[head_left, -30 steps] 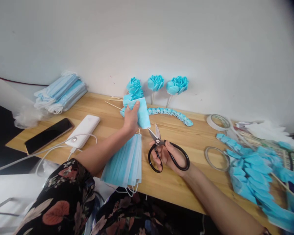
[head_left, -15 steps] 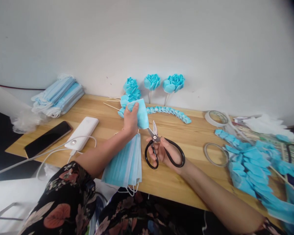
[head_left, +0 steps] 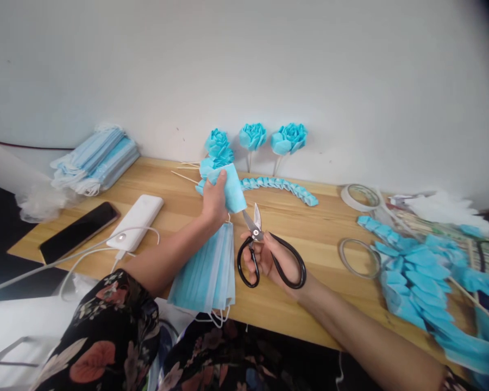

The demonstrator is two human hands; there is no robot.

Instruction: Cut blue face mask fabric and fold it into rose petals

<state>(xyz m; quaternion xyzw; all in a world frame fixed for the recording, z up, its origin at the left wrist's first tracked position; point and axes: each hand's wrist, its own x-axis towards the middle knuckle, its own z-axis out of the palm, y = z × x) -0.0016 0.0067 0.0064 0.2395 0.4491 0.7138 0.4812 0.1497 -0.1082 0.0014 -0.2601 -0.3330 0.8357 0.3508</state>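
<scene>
My left hand (head_left: 214, 200) is closed around a folded piece of blue face mask (head_left: 233, 191), held upright above the wooden table (head_left: 309, 228). My right hand (head_left: 269, 262) grips black-handled scissors (head_left: 264, 252), their short blades parted and pointing up toward the lower edge of the blue piece. Under my left forearm a small stack of blue masks (head_left: 207, 271) hangs over the table's front edge.
Three blue mask roses (head_left: 252, 136) lean on the wall above a folded blue strip (head_left: 283, 187). A mask pile (head_left: 95, 160), phone (head_left: 79, 231) and white power bank (head_left: 136, 221) lie left. Two tape rolls (head_left: 361, 196) and cut blue pieces (head_left: 415, 277) lie right.
My right hand has brought the scissors left and closer to the blue piece. My left hand has stayed nearly in place, still holding that piece.
</scene>
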